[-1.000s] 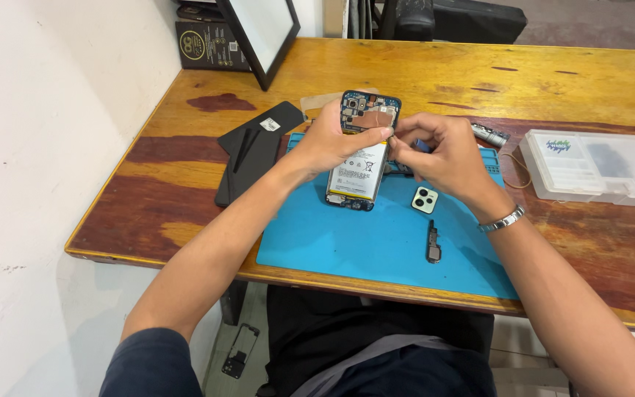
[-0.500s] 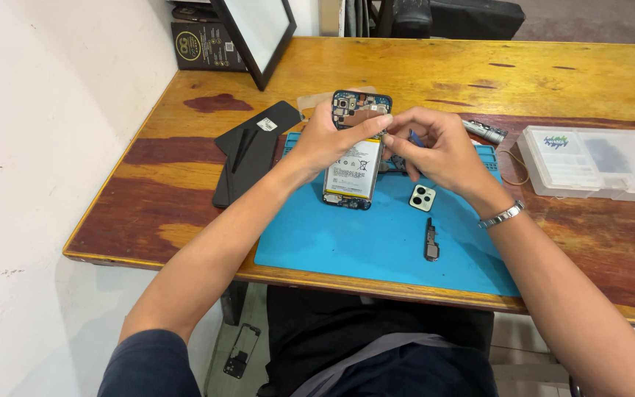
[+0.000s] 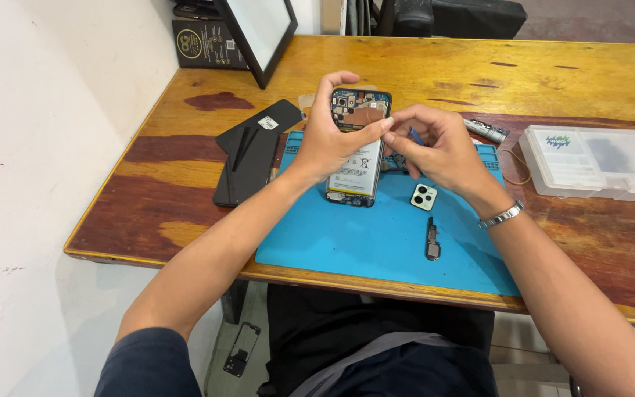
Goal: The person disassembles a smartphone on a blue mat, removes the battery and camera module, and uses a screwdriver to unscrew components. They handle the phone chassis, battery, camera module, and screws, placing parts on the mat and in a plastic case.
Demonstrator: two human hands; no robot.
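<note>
1. Here, the wooden surface point(image 3: 435, 73) carries a blue mat point(image 3: 376, 242).
2. Above the mat, the opened phone point(image 3: 358, 151) sits tilted in the left hand point(image 3: 328, 140), its grip clasped around it.
3. The right hand point(image 3: 439, 151) has its grip pinched at the phone's upper edge.
4. A camera cover point(image 3: 423, 197) lies just beside.

A worn wooden table point(image 3: 185, 220) stands against a scuffed white wall point(image 3: 45, 147).
</note>
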